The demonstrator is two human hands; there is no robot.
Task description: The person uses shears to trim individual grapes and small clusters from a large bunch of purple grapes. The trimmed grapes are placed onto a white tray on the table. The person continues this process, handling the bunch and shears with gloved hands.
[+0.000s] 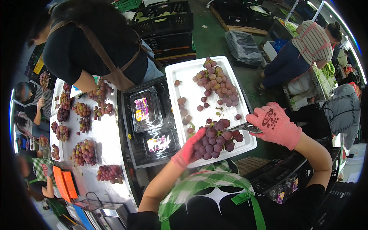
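Observation:
My left hand (191, 148), in a pink glove, holds a bunch of dark red grapes (211, 141) over the near end of a white foam tray (172, 83). A pair of small metal snips (243, 127) is gripped in my right hand (273, 123), also gloved in pink. The tips of the snips reach in among the stems at the top of the bunch. Inside the tray lies a larger, paler bunch of grapes (218, 83). Several loose grapes and bits of stem are scattered beside it.
Left of the tray, a black crate (129, 149) holds clear lidded plastic boxes (146, 112) with printed labels. Beyond is a metal table (110, 138) with several grape bunches. A co-worker in a brown apron (120, 74) stands close at the upper left. Stacked black crates (169, 40) stand behind.

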